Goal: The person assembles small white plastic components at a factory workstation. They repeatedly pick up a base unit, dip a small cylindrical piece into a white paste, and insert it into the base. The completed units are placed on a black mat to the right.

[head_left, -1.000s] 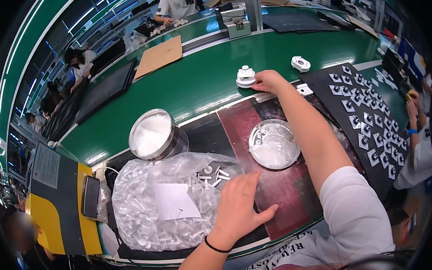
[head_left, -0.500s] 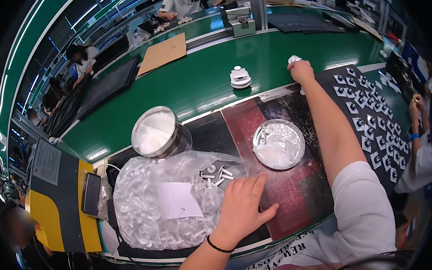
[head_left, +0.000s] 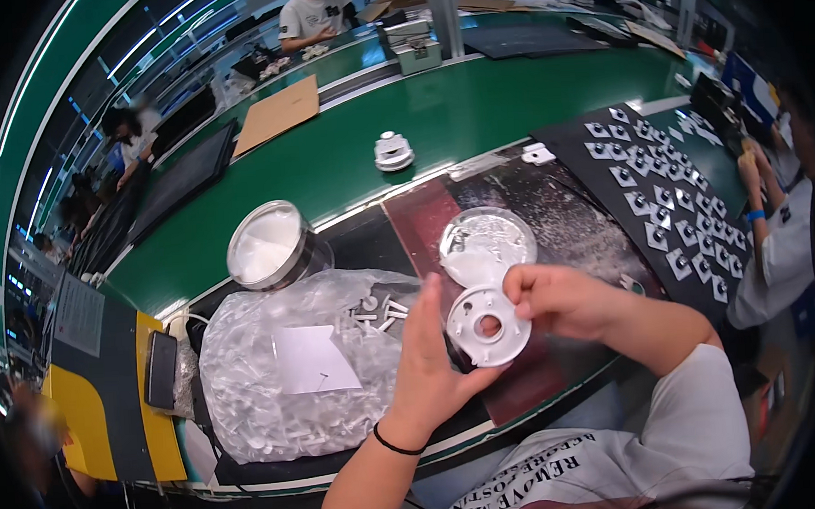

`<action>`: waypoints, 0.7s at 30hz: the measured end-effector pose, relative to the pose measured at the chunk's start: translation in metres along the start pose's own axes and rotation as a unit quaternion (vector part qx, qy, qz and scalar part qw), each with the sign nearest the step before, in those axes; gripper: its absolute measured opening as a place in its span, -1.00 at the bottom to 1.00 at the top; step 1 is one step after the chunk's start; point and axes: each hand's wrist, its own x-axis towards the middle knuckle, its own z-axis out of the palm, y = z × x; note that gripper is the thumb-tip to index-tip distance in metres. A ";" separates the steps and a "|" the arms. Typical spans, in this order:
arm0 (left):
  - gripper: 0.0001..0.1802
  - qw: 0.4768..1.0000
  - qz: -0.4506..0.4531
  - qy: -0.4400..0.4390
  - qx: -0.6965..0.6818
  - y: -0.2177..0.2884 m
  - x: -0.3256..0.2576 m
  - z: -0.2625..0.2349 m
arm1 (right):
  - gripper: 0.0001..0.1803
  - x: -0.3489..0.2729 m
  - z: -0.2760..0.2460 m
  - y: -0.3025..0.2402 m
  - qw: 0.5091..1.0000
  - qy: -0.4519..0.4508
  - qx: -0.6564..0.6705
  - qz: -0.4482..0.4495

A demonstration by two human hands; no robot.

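Observation:
A white round plastic part (head_left: 468, 331) with a central hole and small pegs is held up above the near work surface. My right hand (head_left: 567, 300) pinches its upper right edge. My left hand (head_left: 425, 369) meets it from the lower left, its fingers upright beside the rim and its thumb along the bottom edge. Just behind the part lies a shallow round dish (head_left: 508, 234) with a white paste-like substance. Left of my left hand is a clear plastic bag (head_left: 247, 355) of white pin-like pieces, several showing at its mouth, with a white paper (head_left: 319, 359) on top.
A round tub (head_left: 319, 259) of white material stands behind the bag. Stacked white parts (head_left: 393, 152) sit on the green belt (head_left: 474, 108). At right, a black sheet (head_left: 607, 184) bears many small white-and-black pieces. A phone (head_left: 161, 370) leans at left. Other people work nearby.
My right hand has come back from the green belt to the middle, bringing the white round part. My left hand has risen to meet it. The view has shifted slightly right.

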 end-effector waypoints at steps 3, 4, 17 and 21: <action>0.12 0.995 -0.002 -0.096 -0.015 0.001 0.000 0.005 | -0.87 -0.016 -0.007 0.023 0.998 0.047 0.037 0.010; 0.11 0.992 -0.003 -0.128 -0.018 0.002 -0.001 0.007 | -0.87 -0.019 -0.009 0.032 0.997 0.053 0.049 0.011; -0.15 0.968 -0.016 -0.243 0.056 0.013 -0.002 0.019 | -0.69 -0.134 -0.068 0.020 0.548 0.370 -0.729 -0.175; -0.15 0.965 -0.008 -0.252 0.065 0.016 -0.002 0.019 | -0.59 -0.154 -0.093 0.020 0.392 0.461 -0.793 -0.073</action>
